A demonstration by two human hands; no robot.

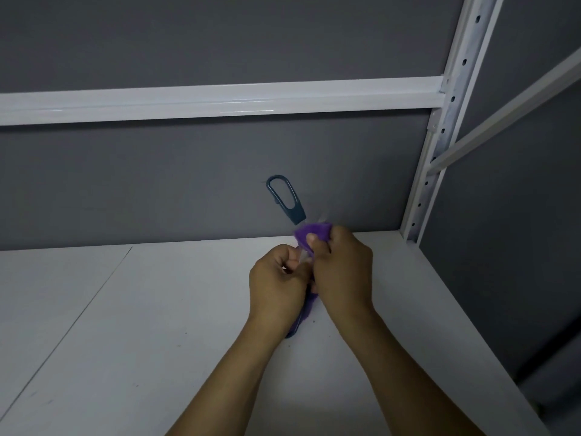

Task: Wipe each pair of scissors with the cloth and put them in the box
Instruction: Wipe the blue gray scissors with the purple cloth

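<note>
Left hand (278,280) pinches the scissors (286,199) low down, right hand (342,269) grips the cloth (314,231) round them: wiping underway; next, the box, unseen here

White shelf (157,309) against a grey wall (157,184); a thin seam (78,315) crosses its left side, dark specks (314,321) mid-board.
</note>
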